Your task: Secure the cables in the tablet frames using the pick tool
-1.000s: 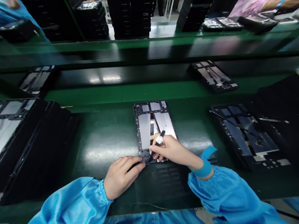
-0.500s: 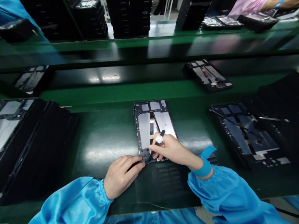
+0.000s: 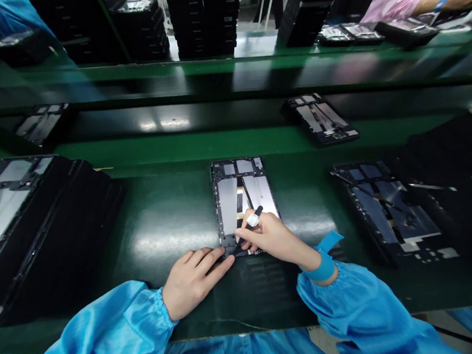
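Note:
An opened tablet (image 3: 226, 203) lies flat in front of me, its grey metal plates and black flat cables exposed. My right hand (image 3: 265, 232) is closed in a pen grip around a slim black pen-like tool (image 3: 258, 210) with a white wrap. Its tip points down at the tablet's near edge; fingers partly hide the exact contact spot. My left hand (image 3: 194, 279) rests open at the near left corner of the tablet, with fingertips on the frame and the thumb along the near edge. A blue strap (image 3: 324, 266) circles my right wrist.
Stacked tablets (image 3: 8, 184) stand at left. At right lies another opened tablet (image 3: 394, 204) beside a dark pile and a thin metal tool (image 3: 432, 187). Two tablets, one on the right (image 3: 321, 118), one on the left (image 3: 42, 122), sit on the belt beyond. Co-workers work behind.
Both tablets on the belt have shifted slightly left. My left thumb has stretched further right along the tablet's near edge. A co-worker's hand has appeared at top left.

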`<state>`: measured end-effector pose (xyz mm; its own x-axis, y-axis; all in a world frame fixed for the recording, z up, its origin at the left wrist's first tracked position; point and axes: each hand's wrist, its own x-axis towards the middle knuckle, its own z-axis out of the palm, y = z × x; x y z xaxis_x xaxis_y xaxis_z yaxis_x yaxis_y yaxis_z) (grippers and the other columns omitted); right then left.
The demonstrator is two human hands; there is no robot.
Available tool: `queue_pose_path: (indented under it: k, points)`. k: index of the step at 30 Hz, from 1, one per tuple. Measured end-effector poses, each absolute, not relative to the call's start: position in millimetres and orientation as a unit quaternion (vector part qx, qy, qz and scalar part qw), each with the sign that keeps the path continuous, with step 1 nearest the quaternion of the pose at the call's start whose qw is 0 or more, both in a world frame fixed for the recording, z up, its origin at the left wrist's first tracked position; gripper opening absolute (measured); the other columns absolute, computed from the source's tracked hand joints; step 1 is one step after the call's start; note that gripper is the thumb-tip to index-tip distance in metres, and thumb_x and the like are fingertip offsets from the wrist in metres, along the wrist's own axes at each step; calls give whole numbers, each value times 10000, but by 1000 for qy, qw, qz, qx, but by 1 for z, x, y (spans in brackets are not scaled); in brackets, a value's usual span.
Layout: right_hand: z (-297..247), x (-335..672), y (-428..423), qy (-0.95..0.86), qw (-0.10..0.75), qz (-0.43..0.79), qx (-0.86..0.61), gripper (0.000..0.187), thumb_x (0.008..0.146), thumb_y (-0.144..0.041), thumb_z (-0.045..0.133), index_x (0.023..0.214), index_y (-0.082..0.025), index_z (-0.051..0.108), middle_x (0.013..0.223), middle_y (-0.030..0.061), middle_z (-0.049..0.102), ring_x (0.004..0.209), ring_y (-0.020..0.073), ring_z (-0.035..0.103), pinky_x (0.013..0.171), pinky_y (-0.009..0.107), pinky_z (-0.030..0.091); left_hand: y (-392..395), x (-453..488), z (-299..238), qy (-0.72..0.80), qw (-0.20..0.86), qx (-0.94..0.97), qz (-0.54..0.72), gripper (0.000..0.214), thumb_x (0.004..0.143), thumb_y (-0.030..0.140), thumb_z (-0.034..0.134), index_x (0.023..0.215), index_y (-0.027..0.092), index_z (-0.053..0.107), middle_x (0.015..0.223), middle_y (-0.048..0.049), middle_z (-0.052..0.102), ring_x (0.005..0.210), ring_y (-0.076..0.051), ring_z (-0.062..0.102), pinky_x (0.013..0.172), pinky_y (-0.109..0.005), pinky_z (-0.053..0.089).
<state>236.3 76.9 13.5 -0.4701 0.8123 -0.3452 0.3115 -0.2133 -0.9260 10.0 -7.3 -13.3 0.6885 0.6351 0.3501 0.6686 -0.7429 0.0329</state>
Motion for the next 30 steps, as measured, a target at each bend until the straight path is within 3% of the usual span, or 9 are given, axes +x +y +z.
queue_pose_path:
  k: [8, 18, 30]
  points:
    - [12, 263, 61, -645, 258, 510, -508, 181, 884, -366, 614, 796, -211, 583, 695, 0, 620, 617, 174, 647, 554, 278, 521, 0, 9, -16, -357, -2, -915, -189, 336, 1008, 131, 377, 1259, 205, 587, 1150, -91, 630, 981, -196, 579, 782, -320, 495]
    - [9, 263, 61, -594, 272, 570, -498, 173, 877, -344, 624, 796, -215, 541, 659, -5, 654, 671, 205, 711, 573, 283, 536, -1, 10, -23, -364, 0, -905, -221, 301, 978, 139, 462, 1230, 212, 610, 1175, -110, 618, 1039, -222, 586, 821, -347, 508]
    - [10, 261, 60, -633, 274, 517, -506, 192, 873, -350, 623, 752, -209, 574, 690, 6, 637, 650, 194, 682, 582, 293, 540, -2, 14, -22, -364, 56, -916, -158, 397, 971, 111, 414, 1329, 212, 554, 1211, -132, 600, 1038, -244, 583, 810, -356, 491]
